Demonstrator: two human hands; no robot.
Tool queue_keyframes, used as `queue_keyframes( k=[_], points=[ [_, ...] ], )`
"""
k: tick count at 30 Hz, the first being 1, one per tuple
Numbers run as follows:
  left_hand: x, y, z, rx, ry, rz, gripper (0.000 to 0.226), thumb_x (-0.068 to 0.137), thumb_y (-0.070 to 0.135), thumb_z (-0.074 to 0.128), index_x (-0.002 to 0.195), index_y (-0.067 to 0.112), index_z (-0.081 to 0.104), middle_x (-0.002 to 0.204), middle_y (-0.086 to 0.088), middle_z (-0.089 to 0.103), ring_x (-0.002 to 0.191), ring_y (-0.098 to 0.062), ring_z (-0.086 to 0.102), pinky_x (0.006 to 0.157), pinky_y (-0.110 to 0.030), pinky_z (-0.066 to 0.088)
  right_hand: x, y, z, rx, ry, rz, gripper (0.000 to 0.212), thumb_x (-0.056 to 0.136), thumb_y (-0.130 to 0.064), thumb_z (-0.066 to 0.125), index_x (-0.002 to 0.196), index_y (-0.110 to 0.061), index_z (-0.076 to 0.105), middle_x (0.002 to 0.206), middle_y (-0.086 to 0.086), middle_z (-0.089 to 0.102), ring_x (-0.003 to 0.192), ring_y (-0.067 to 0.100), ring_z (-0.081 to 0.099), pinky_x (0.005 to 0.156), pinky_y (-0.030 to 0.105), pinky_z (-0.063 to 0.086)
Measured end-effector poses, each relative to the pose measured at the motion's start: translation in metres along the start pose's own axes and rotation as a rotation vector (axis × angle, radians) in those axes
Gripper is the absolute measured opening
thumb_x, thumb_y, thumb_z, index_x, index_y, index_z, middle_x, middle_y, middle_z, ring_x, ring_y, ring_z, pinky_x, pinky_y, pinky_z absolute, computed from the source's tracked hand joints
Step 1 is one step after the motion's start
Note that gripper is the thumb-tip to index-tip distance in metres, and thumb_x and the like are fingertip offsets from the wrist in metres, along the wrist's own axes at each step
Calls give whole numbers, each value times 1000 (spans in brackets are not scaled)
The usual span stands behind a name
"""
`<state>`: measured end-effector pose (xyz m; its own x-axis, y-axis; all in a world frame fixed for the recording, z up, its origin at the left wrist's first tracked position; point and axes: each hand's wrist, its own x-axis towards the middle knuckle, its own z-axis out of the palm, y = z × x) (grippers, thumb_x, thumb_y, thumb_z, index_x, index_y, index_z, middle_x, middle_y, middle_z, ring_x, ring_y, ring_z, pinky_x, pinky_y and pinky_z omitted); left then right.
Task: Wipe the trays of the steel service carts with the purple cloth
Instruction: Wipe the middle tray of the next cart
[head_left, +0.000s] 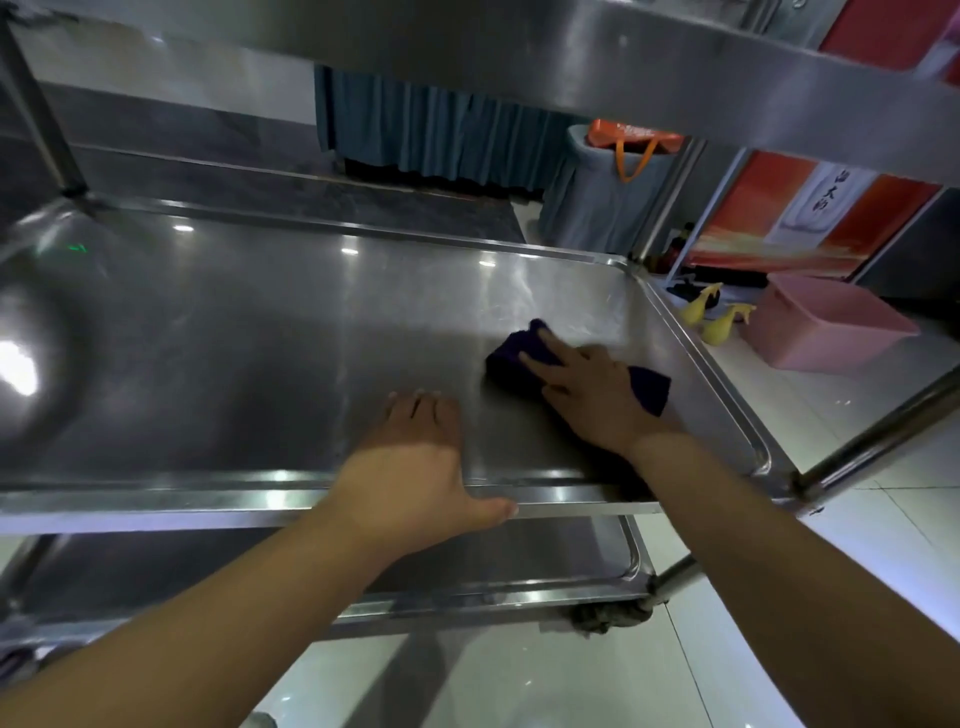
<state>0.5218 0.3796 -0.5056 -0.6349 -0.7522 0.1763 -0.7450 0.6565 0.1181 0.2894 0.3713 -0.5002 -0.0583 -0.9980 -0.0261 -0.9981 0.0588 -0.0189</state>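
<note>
right hand (597, 397), fingers spread flat, presses purple cloth (649, 387) onto middle tray (260, 338), centre right of frame. left hand (415, 462), fingers straight together, rests on tray's near rim.

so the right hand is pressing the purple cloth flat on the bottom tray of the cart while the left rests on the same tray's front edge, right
Not quite. The head view shows the right hand pressing the purple cloth on the middle tray, not the bottom tray. The left hand does rest on that tray's front edge.
</note>
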Motion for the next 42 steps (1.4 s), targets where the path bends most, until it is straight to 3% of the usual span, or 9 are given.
queue_keyframes(
  k=[8,10,12,18,25,31,36,39,42],
  points=[
    [-11,-4,0,7,31,-65,110,53,87,33,116,0,60,103,-14,66,92,-33,63,93,-44,47,-49,-44,1,140,-110,-241,54,102,-24,42,139,-53,15,152,-27,-9,138,17,14,99,20,6],
    [-20,-19,-7,25,3,-111,125,52,89,24,130,-6,47,129,-23,55,117,-36,55,106,-49,35,-58,-40,0,166,-110,-302,54,102,-23,43,136,-53,14,148,-29,-10,136,13,15,97,19,6],
    [-35,-51,-13,77,-73,-110,133,49,92,10,148,4,21,154,-14,26,142,-26,25,117,-41,10,-55,-34,-3,159,-116,-332,55,101,-22,45,137,-52,15,149,-28,-5,137,16,19,102,20,9],
    [-68,-141,-35,135,-187,-59,140,40,99,-13,152,20,16,159,1,13,146,-14,9,117,-33,-1,11,-4,-11,35,-39,-127,51,102,-25,44,147,-39,25,160,-10,5,133,30,30,112,37,19],
    [-75,-155,-24,56,-84,-101,114,57,90,17,150,25,24,157,4,21,141,-15,24,116,-30,12,61,-30,-4,-108,9,189,49,104,-37,27,151,-39,16,163,-3,3,132,37,28,104,45,29],
    [-76,-155,-26,12,-73,-124,114,55,90,25,148,23,27,154,4,28,137,-18,29,113,-32,23,39,-113,-1,-31,5,-153,48,103,-36,32,150,-42,21,162,-4,-2,133,35,28,108,43,26],
    [-76,-146,-34,-77,-106,-233,133,48,91,38,152,17,1,149,1,34,135,-19,31,106,-29,31,-4,-193,1,74,-173,-447,48,103,-34,32,147,-49,21,161,-14,-8,139,31,16,113,43,15],
    [-76,-138,-40,-92,-111,-243,128,63,80,59,151,17,-9,150,3,32,137,-18,27,106,-27,29,-5,-195,-2,124,-205,-509,46,104,-33,30,147,-49,23,160,-16,-6,138,29,16,114,43,14],
    [-75,-140,-41,-110,-141,-254,124,67,76,61,151,19,-12,152,4,29,140,-20,23,107,-30,30,17,-171,-3,100,-156,-439,47,105,-32,31,148,-47,22,161,-15,-4,139,29,17,115,43,15]
  ],
)
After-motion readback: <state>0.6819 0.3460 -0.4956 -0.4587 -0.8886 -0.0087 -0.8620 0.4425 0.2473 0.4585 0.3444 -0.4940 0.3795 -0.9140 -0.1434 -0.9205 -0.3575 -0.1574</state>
